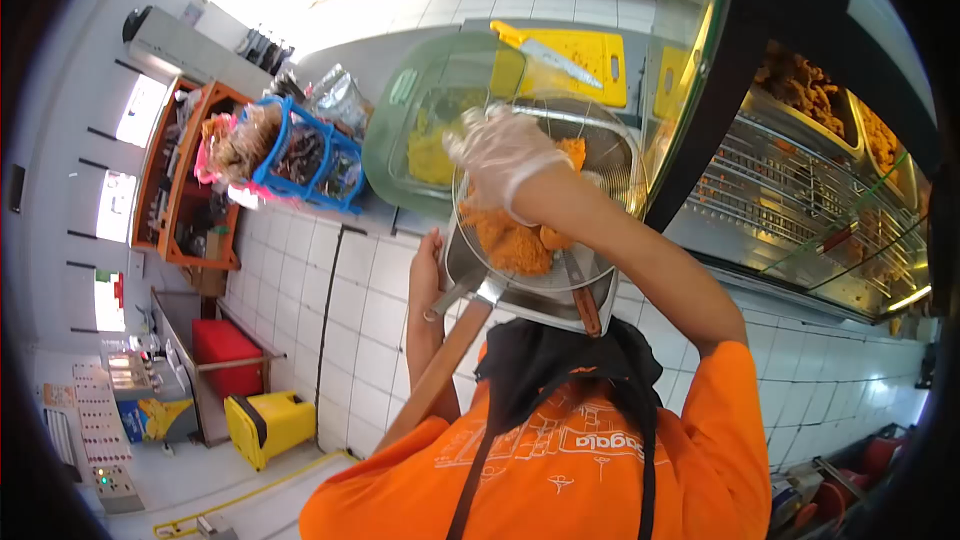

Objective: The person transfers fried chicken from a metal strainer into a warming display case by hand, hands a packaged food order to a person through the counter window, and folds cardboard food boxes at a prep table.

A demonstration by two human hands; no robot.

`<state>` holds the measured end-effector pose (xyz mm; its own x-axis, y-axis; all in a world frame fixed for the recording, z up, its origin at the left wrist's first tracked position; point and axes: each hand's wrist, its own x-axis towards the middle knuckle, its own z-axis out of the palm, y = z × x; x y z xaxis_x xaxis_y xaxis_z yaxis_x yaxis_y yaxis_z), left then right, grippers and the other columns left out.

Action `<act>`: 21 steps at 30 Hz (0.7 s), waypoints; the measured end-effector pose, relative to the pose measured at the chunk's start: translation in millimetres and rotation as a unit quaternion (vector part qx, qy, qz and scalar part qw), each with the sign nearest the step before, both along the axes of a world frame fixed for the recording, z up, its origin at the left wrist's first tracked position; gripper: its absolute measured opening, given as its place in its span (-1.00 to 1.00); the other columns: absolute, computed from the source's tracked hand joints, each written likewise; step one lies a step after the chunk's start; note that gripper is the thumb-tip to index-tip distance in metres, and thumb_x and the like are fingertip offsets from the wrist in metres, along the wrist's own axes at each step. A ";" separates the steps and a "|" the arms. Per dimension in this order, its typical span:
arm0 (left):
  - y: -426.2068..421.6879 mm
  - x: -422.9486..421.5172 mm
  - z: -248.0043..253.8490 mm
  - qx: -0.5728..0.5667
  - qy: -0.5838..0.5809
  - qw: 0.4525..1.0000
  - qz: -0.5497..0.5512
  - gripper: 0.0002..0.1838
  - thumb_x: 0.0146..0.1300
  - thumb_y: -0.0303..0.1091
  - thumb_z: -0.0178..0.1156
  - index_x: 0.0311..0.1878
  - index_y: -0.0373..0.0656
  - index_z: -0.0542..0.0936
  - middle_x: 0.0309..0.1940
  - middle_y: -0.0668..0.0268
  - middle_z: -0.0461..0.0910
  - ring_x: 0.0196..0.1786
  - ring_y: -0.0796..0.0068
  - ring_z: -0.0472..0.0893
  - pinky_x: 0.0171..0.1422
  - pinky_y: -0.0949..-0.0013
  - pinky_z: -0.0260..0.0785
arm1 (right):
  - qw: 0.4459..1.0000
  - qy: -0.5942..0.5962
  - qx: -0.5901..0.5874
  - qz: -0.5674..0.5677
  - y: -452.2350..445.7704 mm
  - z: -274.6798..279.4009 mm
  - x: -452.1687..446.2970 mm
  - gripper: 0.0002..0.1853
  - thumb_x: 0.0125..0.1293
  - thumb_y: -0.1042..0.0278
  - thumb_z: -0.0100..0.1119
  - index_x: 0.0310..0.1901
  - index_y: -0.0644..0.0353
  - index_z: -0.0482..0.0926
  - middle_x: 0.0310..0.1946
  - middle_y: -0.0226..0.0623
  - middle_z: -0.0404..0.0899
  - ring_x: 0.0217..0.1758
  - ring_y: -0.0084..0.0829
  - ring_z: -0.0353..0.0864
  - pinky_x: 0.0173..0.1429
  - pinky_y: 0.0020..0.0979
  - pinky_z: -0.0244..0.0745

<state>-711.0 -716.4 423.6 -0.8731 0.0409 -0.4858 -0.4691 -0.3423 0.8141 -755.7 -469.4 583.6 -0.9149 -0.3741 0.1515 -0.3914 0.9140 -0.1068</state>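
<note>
My right hand, in a clear plastic glove, reaches over the far left rim of a round wire strainer. Its fingers look bent and apart, and I make out nothing between them. Orange breaded pieces lie in the strainer beneath my wrist. The strainer rests over a rectangular metal pan, its wooden handle slanting toward my body. Bare and partly hidden, my left hand appears to grip the pan's left side. Tongs with a brown grip lean at the pan's near edge.
A green translucent tub with yellow contents stands beyond the strainer. Behind it, a knife lies on a yellow cutting board. A blue basket of packets is at left. On the right stands a display case with fried food.
</note>
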 end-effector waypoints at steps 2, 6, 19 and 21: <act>9.9 0.8 16.0 -0.012 -0.005 1.000 0.015 -0.68 0.45 -0.10 0.07 -0.33 -0.12 0.57 -0.43 0.35 0.62 -0.38 0.55 0.58 -0.23 0.47 0.44 | 0.992 -0.071 0.096 0.034 -2.7 3.1 -28.6 -0.55 0.02 0.12 0.46 -0.07 0.18 0.66 -0.10 -0.07 0.64 -0.01 -0.19 0.66 -0.01 -0.32 0.59; 12.1 3.5 20.9 -0.003 -0.022 1.000 0.005 -0.68 0.43 -0.11 0.09 -0.34 -0.13 0.56 -0.47 0.35 0.62 -0.41 0.53 0.58 -0.24 0.48 0.43 | 0.948 -0.280 0.122 0.086 1.0 13.4 -60.1 -0.74 0.06 0.30 0.41 -0.22 0.22 0.70 -0.17 -0.19 0.71 -0.11 -0.37 0.70 -0.08 -0.33 0.61; 14.9 4.1 25.4 -0.018 -0.042 0.999 0.017 -0.68 0.43 -0.05 0.08 -0.31 -0.09 0.53 -0.39 0.31 0.64 -0.34 0.47 0.64 -0.17 0.41 0.52 | 0.991 0.045 -0.086 0.093 31.8 23.5 5.3 -0.47 -0.16 0.60 0.40 -0.03 0.45 0.56 -0.10 -0.01 0.57 0.01 -0.17 0.64 0.09 -0.34 0.57; 21.4 8.2 34.5 -0.032 -0.030 0.999 0.019 -0.67 0.44 -0.05 0.05 -0.31 -0.09 0.53 -0.37 0.29 0.66 -0.31 0.45 0.65 -0.14 0.39 0.53 | 0.983 0.109 -0.108 0.098 55.0 40.9 51.7 -0.48 -0.10 0.58 0.36 0.00 0.43 0.53 -0.06 -0.03 0.54 0.07 -0.19 0.60 0.17 -0.32 0.53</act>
